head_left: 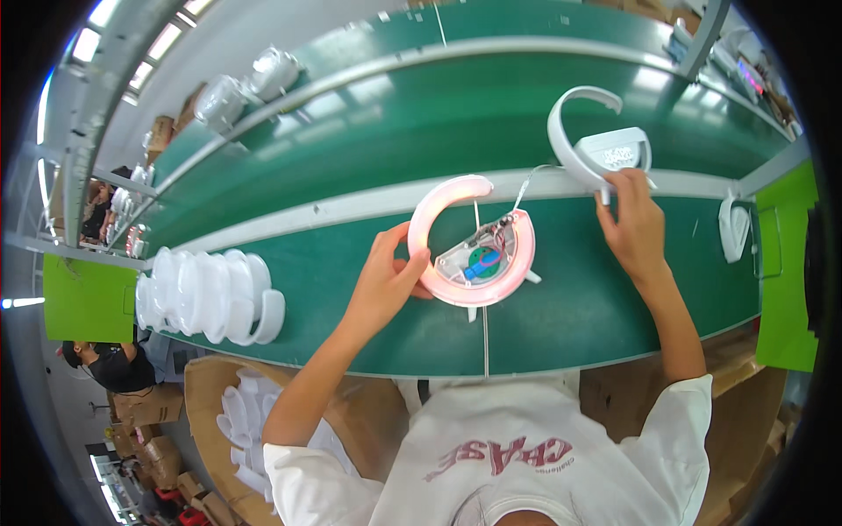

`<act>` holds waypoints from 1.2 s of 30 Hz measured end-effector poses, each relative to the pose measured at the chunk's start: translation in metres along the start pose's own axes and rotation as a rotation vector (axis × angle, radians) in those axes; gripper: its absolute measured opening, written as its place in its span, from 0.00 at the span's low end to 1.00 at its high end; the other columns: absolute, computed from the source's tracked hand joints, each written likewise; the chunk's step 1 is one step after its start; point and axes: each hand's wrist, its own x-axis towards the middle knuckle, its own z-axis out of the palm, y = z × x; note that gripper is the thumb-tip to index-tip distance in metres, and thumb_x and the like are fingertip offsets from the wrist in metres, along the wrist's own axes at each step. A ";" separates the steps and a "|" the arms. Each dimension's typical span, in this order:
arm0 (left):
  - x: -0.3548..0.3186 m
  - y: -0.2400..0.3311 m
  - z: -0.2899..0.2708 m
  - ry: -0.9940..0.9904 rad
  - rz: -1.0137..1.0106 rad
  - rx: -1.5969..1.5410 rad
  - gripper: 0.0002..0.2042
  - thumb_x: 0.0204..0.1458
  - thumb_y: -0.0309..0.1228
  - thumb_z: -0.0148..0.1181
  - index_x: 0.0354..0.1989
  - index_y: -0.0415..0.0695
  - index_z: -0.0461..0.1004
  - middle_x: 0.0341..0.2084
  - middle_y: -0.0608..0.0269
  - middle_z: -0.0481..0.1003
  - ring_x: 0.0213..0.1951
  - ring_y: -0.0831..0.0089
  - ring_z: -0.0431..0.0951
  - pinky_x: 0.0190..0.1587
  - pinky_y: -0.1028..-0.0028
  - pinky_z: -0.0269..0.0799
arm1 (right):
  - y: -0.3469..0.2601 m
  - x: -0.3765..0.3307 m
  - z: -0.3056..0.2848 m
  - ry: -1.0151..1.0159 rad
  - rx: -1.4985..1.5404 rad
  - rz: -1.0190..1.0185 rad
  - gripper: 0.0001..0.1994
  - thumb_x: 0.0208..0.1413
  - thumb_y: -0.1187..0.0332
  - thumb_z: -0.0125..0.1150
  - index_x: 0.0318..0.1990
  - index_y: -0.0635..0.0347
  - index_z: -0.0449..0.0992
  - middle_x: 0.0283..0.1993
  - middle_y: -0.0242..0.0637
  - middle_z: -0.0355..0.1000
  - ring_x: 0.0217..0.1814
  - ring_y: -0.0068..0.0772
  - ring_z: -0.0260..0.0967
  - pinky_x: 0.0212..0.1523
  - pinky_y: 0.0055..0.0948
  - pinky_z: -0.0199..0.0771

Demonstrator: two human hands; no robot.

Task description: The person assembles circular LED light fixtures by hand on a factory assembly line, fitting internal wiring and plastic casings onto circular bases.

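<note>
My left hand (386, 273) is closed on the left side of a C-shaped lamp body (424, 215), which glows pinkish white. In its open lower half sit wires and a blue component (481, 266) on a round green part. Short white legs stick out below the body. To the right, my right hand (633, 230) grips the lower edge of a white C-shaped shell (567, 145) with a half-round base, holding it over the bench's pale rail. A thin cable (529, 182) runs from the lamp body toward this shell.
Nested white C-shaped shells (210, 294) stand at the left on the green bench (351, 320). Another white part (733, 230) lies at the right. A cardboard box (200, 386) with white pieces is below the bench edge. Green panels (88, 298) flank both ends. Another person (123, 368) is at far left.
</note>
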 end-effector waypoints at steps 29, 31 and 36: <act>0.082 -0.037 0.036 0.406 0.926 0.264 0.09 0.52 0.14 0.53 0.39 0.39 0.73 0.33 0.54 0.74 0.35 0.57 0.77 0.39 0.67 0.73 | -0.149 0.017 -0.067 -1.608 1.953 -0.665 0.26 0.61 0.63 0.60 0.60 0.70 0.62 0.60 0.56 0.60 0.61 0.55 0.61 0.61 0.44 0.63; 0.080 -0.038 0.036 0.369 0.867 0.258 0.09 0.52 0.14 0.53 0.38 0.39 0.73 0.33 0.56 0.74 0.34 0.58 0.77 0.37 0.67 0.73 | -0.151 0.022 -0.066 -1.555 1.969 -0.698 0.25 0.61 0.63 0.60 0.59 0.71 0.63 0.60 0.56 0.60 0.61 0.56 0.61 0.61 0.45 0.63; 0.077 -0.039 0.026 0.363 0.846 0.254 0.08 0.52 0.14 0.53 0.37 0.39 0.73 0.32 0.57 0.73 0.33 0.59 0.77 0.36 0.67 0.73 | -0.147 0.029 -0.053 -1.523 2.039 -0.835 0.25 0.62 0.58 0.59 0.56 0.71 0.65 0.58 0.58 0.60 0.59 0.57 0.62 0.60 0.44 0.63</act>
